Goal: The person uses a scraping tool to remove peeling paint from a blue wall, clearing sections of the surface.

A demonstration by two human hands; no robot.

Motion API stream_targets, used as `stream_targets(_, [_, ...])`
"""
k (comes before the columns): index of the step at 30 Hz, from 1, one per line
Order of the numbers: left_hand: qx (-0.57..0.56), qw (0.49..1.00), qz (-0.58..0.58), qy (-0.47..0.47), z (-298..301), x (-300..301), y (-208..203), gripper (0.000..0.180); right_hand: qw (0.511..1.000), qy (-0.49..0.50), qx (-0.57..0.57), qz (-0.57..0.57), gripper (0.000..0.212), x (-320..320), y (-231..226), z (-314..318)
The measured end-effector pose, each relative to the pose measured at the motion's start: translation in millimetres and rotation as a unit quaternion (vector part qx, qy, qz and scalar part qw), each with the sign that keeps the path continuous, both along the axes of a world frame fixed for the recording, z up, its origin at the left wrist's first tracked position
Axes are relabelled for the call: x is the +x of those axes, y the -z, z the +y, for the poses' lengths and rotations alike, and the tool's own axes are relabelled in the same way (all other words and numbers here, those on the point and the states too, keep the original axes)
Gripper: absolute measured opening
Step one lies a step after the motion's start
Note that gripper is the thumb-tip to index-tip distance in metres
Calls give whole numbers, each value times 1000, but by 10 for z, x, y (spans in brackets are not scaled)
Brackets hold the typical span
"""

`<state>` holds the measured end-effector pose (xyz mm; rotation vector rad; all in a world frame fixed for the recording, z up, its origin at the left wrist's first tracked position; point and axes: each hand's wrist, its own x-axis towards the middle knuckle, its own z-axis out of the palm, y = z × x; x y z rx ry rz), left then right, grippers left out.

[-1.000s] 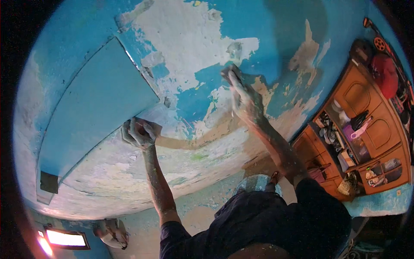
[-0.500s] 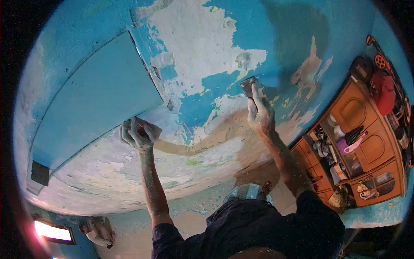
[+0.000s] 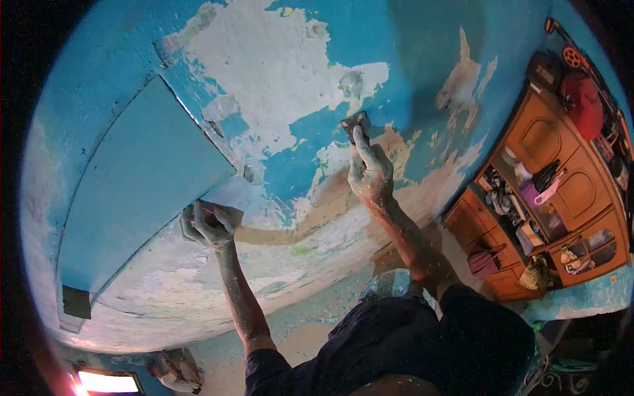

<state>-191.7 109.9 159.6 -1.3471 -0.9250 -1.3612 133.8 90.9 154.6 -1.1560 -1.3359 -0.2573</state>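
Observation:
In front of me is a blue wall (image 3: pixel 409 155) with flaking paint and large bare pale patches (image 3: pixel 264 66). My right hand (image 3: pixel 371 173), dusted white, grips a small dark flat scraper blade (image 3: pixel 355 125). Its index finger lies along the blade, which is against the wall at the edge of a bare patch. My left hand (image 3: pixel 210 226), also dusty, is curled at the lower edge of a smooth blue panel (image 3: pixel 145 171) set in the wall. A dark shape beside its fingers may be shadow or a held piece; I cannot tell.
To the right stands a wooden cabinet (image 3: pixel 548 152) with shelves of small items. A red bag (image 3: pixel 581 105) and an orange-and-black frame (image 3: pixel 571 58) are at its far end. Paint flakes litter the floor (image 3: pixel 290 323) below. A bright window (image 3: pixel 109 381) shows at lower left.
The whole view has turned slightly, shifting the wall and cabinet in the picture. The scraper stays near the same bare patch in my right hand; my left hand remains by the panel edge.

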Motion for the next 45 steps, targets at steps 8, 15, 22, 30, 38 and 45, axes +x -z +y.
stream_targets(8, [-7,999,29,-16,-32,-4,-16,33,999,-27,26,-6,40,-11,-274,106])
stream_targets(15, [3,1000,8,4,-31,-10,-16,34,997,-20,60,-38,45,7,-687,188])
stream_targets(22, [-7,1000,12,-10,-40,16,-53,33,975,-191,-12,-110,47,260,-157,0])
stream_targets(30, [4,1000,17,-4,-31,10,-29,36,995,-84,11,-54,42,112,-652,53])
stream_targets(38, [-13,1000,18,-13,-29,-41,21,38,996,-75,-2,-43,42,141,-532,58])
stream_targets(45, [-2,1000,9,-28,-39,-2,-36,37,995,-58,-27,-77,43,43,-798,65])
